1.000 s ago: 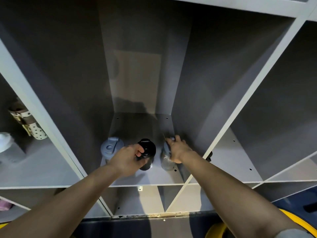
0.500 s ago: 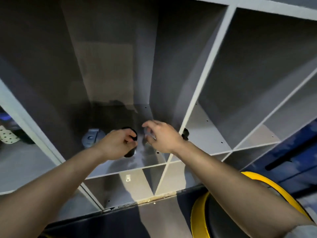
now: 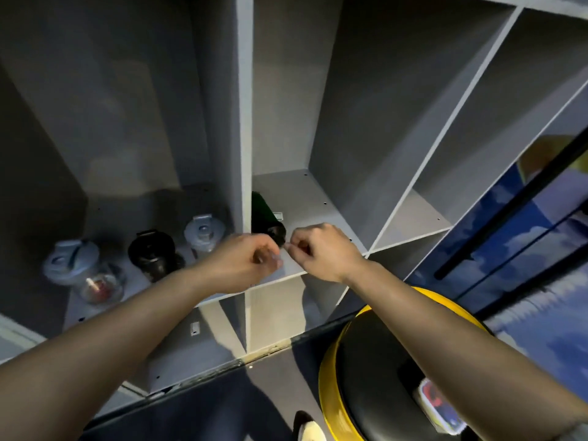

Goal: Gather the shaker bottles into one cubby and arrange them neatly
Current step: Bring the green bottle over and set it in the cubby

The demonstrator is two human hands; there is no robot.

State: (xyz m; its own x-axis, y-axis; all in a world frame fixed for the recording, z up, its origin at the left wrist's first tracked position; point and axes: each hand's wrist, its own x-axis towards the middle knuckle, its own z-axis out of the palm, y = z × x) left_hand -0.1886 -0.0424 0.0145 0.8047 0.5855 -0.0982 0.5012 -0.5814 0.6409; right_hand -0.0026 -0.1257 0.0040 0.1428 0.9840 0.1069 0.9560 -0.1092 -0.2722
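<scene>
- Three shakers are standing in the left cubby (image 3: 133, 198): grey (image 3: 70, 261), black (image 3: 152, 252), grey (image 3: 203, 232).
- Green bottle (image 3: 265, 214) is lying in the next cubby.
- Left hand (image 3: 246, 261) and right hand (image 3: 319, 249) are hovering loosely curled, gripping nothing.

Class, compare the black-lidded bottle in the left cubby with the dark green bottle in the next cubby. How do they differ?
The black bottle stands upright; the green bottle lies on its side. The black one has two grey-lidded shakers beside it; the green one lies alone in its cubby. Neither is held.
</scene>
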